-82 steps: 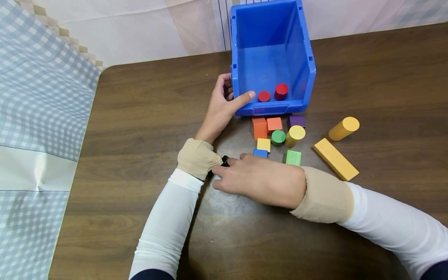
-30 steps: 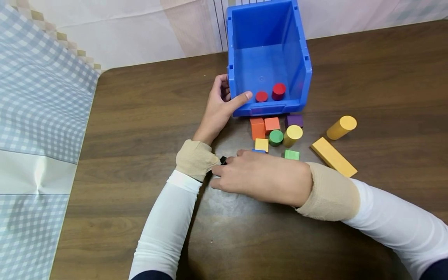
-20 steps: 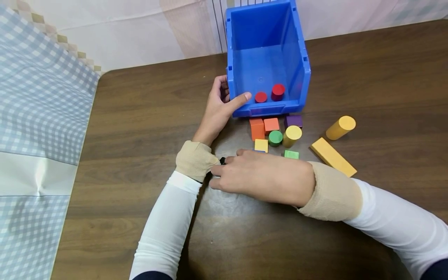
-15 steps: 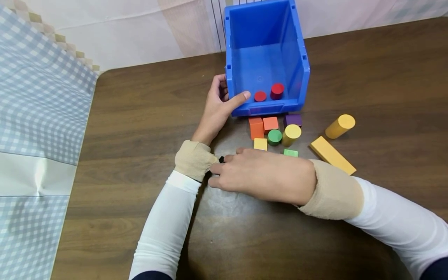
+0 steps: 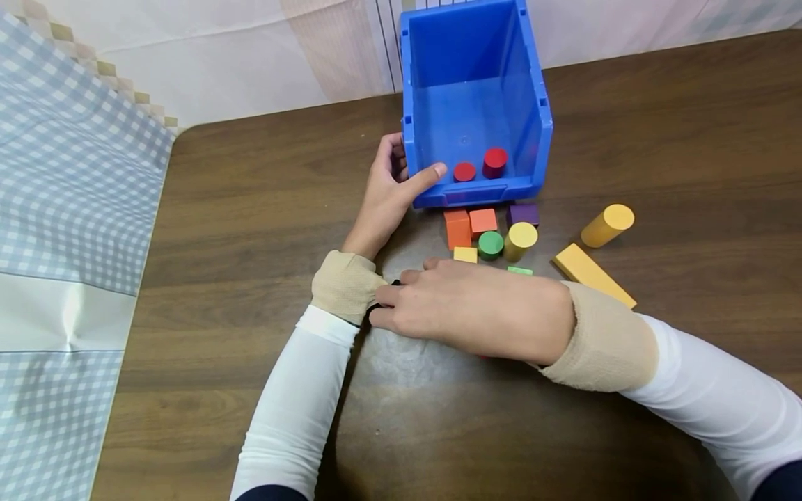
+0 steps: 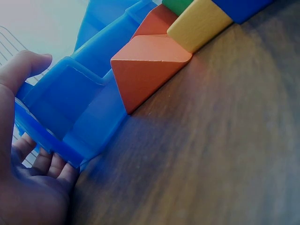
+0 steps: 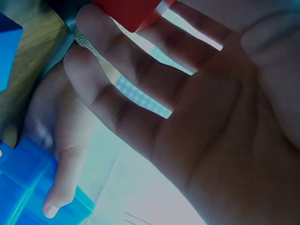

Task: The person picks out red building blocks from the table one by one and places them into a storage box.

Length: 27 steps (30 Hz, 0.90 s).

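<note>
My left hand (image 5: 383, 193) grips the front left corner of a blue plastic bin (image 5: 539, 139), thumb over the rim and fingers curled at its side. Two red cylinders (image 5: 494, 161) are inside near the front. My right hand (image 5: 476, 306) reaches across to the left, palm down, its fingers close to my left wrist. In the right wrist view those fingers are extended and slightly spread, with a red block (image 7: 133, 11) overlapping them. A sliver of red also shows below the hand in the head view. A blue block (image 6: 241, 8) is hidden under this hand in the head view.
Before the bin stand orange blocks (image 5: 458, 230), a purple block (image 5: 523, 214), a green cylinder (image 5: 491, 245), a yellow cylinder (image 5: 521, 241), a small yellow block (image 5: 466, 255) and a mostly covered green block (image 5: 521, 270). Farther right are a taller yellow cylinder (image 5: 608, 225) and a long yellow block (image 5: 593, 275).
My right hand has shifted slightly toward the bin, covering the blue block and more of the green one; a sliver of red appears below it. My left hand keeps its grip on the bin.
</note>
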### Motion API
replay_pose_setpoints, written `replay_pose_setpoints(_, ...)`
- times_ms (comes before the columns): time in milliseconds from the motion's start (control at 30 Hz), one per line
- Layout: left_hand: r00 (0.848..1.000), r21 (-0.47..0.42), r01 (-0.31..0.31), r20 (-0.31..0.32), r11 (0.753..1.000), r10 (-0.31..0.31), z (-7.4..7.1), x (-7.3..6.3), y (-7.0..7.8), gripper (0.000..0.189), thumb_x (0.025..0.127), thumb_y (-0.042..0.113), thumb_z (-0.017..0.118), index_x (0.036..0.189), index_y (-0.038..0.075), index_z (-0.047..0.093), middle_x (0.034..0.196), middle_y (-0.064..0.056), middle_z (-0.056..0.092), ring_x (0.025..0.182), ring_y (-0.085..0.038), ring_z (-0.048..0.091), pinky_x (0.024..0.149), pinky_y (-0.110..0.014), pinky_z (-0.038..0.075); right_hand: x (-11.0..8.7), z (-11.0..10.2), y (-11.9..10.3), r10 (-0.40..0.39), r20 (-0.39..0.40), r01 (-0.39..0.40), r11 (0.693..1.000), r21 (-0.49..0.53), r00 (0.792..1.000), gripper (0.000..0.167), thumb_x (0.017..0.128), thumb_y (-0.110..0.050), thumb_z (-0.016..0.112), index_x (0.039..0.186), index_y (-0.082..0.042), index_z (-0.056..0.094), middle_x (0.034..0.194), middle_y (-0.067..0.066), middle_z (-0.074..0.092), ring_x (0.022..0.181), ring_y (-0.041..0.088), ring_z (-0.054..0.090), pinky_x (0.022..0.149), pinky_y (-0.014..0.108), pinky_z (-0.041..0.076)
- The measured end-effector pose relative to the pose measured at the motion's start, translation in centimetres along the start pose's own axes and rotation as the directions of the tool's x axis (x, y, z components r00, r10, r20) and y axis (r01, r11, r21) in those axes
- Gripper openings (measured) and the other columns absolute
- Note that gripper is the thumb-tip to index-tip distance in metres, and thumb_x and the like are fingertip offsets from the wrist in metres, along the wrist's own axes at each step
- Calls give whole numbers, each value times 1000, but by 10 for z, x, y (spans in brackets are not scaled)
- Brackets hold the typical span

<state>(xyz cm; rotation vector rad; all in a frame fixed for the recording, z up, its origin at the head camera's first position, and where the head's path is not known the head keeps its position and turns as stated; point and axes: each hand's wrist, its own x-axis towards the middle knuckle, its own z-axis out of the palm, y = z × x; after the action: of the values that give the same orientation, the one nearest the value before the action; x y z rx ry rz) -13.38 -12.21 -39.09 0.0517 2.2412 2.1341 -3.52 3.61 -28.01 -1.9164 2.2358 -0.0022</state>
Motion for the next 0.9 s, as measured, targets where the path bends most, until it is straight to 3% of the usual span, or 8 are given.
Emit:
replay_pose_setpoints(267,1000,0,6,-7,1000,-6,-1,-1,-1,68,93,27,78,147,7,43,137,-11,56,125,-23,58,106,-30,52,-1,-2,0,-14,-15,13,1000,-26,1000,50,86,0,82,130,-17,63,113,-2,63,92,19,65,72,34,58)
replay_pose_setpoints(600,1000,17,10,-11,1000,-10,-1,-1,1,68,93,29,78,147,8,43,138,-11,56,126,-22,58,106,-30,52,1,-4,1,4,13,-3,999,-42,1000,30,99,-4,70,125,-17,66,114,-1,63,91,19,64,70,33,56)
replay_pose_setpoints(900,1000,3,5,-9,1000,-5,0,0,1,67,92,28,79,146,7,44,137,-12,56,125,-23,59,106,-30,52,1,-5,2,16,20,-15,998,-54,1000,28,101,-4,68,125,-17,66,112,-1,63,87,19,63,68,33,56)
